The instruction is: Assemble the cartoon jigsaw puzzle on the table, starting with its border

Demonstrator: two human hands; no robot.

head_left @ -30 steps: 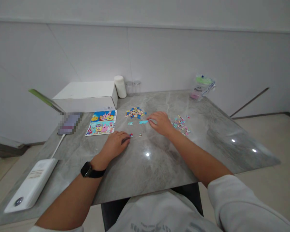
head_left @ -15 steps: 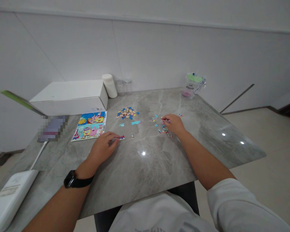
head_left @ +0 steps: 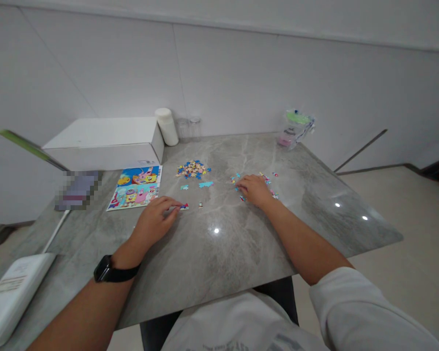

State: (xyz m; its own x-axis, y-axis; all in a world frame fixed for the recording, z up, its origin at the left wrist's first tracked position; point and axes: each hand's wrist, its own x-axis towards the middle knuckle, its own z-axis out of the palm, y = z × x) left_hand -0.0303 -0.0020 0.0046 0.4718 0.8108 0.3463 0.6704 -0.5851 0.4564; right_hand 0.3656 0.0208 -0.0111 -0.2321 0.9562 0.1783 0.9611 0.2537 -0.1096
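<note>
My left hand [head_left: 156, 218] rests on the grey table, its fingertips closed on a small red and blue puzzle piece [head_left: 184, 206]. Just right of that piece lies a single small piece [head_left: 201, 204]. My right hand [head_left: 254, 189] is over scattered puzzle pieces [head_left: 267, 179], fingers curled down; what its fingertips touch is too small to make out. Beyond the hands sits a heap of puzzle pieces [head_left: 193, 169], with joined light-blue pieces [head_left: 206, 185] and one light-blue piece [head_left: 184, 187] in front. A colourful cartoon picture sheet [head_left: 135, 188] lies left of the heap.
At the back left stand a white box [head_left: 102, 146], a white bottle [head_left: 167, 127] and two clear glasses [head_left: 195, 130]. A plastic bag with a green-lidded container [head_left: 294, 129] is at the back right. A blurred-out device [head_left: 78, 190] and a white device [head_left: 18, 292] lie left.
My right hand has shifted left and slightly nearer over the scattered pieces, uncovering some on its right. My left hand stays at the red and blue piece. The view has shifted slightly.
</note>
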